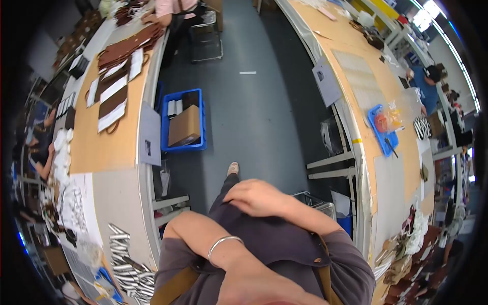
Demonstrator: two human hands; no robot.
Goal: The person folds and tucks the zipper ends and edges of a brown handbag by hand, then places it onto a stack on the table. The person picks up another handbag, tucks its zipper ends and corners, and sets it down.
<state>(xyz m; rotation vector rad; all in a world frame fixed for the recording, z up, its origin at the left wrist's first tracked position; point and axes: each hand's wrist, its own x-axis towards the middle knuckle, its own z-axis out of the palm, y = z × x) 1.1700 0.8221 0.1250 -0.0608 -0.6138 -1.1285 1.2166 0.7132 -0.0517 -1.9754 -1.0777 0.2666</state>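
My right hand (256, 197) rests against the front of the dark apron (254, 239), its fingers bent, and whether they hold anything cannot be made out. Close to the camera, at the bottom edge, is my left hand (254, 284), with its fingers cut off by the frame. A silver bangle (223, 248) circles the wrist of that arm. Below the apron one light shoe (233, 168) shows on the floor.
A blue crate (183, 147) with a cardboard box (184, 126) stands beside the left table (84, 147). Brown pieces lie on that table. The right table (363, 201) bears a blue tray (378, 133). A metal stool (207, 40) and a seated person (170, 10) are ahead.
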